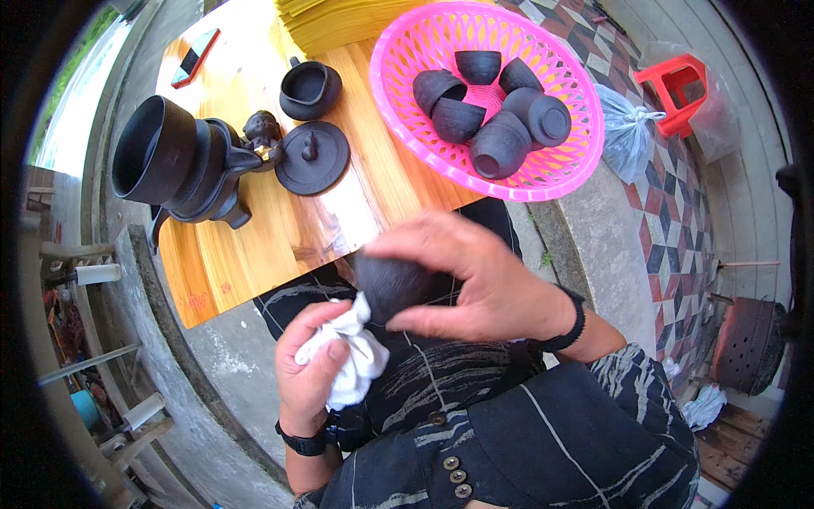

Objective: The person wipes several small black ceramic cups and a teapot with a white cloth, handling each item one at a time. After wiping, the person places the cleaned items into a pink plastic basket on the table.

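Over my lap, my right hand [470, 280] grips a dark clay cup [391, 286] between thumb and fingers; the hand is slightly blurred. My left hand [311, 359] clutches a crumpled white cloth [356, 359] just beside the cup's lower left. Beyond them, a pink plastic basket [381, 95] holds several more black clay cups [458, 119], some tipped on their sides. On the wooden table [375, 184] are a round black lid [315, 162] with a gourd-shaped knob, a small spouted black pitcher [310, 90] and a small black figurine [262, 130].
A large black clay teaware piece [184, 162] stands at the table's left. A phone [196, 57] lies at the far left corner, and a stack of yellow paper [337, 25] at the back. Right of the basket are a tied plastic bag [626, 130] and a red plastic stool [677, 95].
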A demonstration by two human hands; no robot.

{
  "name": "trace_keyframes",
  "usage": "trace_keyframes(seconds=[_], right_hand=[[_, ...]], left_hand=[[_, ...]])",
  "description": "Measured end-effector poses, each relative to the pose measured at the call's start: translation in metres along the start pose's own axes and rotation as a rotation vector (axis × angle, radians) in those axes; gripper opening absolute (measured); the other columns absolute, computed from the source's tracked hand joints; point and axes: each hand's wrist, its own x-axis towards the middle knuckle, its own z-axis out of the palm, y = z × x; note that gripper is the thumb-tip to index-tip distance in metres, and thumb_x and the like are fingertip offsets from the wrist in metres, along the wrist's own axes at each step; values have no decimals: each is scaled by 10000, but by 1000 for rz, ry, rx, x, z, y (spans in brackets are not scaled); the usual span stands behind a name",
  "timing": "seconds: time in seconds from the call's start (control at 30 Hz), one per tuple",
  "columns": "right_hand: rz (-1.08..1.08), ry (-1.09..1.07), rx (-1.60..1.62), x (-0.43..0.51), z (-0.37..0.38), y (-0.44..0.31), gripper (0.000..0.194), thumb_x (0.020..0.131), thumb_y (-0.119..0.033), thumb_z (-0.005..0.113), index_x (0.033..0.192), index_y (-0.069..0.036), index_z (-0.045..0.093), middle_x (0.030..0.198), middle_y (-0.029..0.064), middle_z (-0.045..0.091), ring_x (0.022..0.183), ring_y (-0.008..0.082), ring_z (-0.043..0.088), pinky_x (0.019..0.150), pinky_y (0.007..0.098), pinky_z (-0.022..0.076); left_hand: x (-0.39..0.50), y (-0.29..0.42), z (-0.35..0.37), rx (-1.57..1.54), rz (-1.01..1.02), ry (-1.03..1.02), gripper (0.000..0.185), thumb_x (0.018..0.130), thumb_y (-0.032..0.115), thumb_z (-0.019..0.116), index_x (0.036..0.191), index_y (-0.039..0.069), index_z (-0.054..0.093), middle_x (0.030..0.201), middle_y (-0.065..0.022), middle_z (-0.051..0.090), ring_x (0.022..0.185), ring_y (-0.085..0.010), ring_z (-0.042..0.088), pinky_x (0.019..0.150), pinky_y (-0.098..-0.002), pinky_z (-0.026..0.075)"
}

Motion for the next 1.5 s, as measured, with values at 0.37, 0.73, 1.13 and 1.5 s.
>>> trace_keyframes(seconds=[0.37,0.73,1.13,1.5], right_hand=[[101,441,-803,36,-51,17,530,741,-128,782,1236,-54,606,1108,124,584,990,262,589,869,339,470],[98,473,-962,41,-38,26,504,800,-226,766,1249,-60,607,1044,147,568,974,295,573,836,367,462],[-110,538,-909,37,-21,16,427,766,-136,770,1147,-9,625,1072,155,572,994,319,561,880,393,439],[-51,164,-477,14,42,12,407,744,-102,759,1119,-11,629,1091,174,571,969,320,583,856,384,465]], left_hand=[[-4,-24,-6,6,-80,120,328,916,139,617,1209,-3,583,972,-55,675,812,-93,634,710,-220,501],[-2,-29,-12,-58,-115,116,305,926,133,618,1198,-3,588,965,-46,677,811,-83,632,708,-215,498],[-1,-28,-23,1,-72,173,307,925,123,630,1211,18,591,964,-7,651,805,-51,590,681,-195,471],[12,69,-92,647,349,656,321,924,171,642,1205,20,614,992,-97,681,864,-127,659,716,-253,522]])
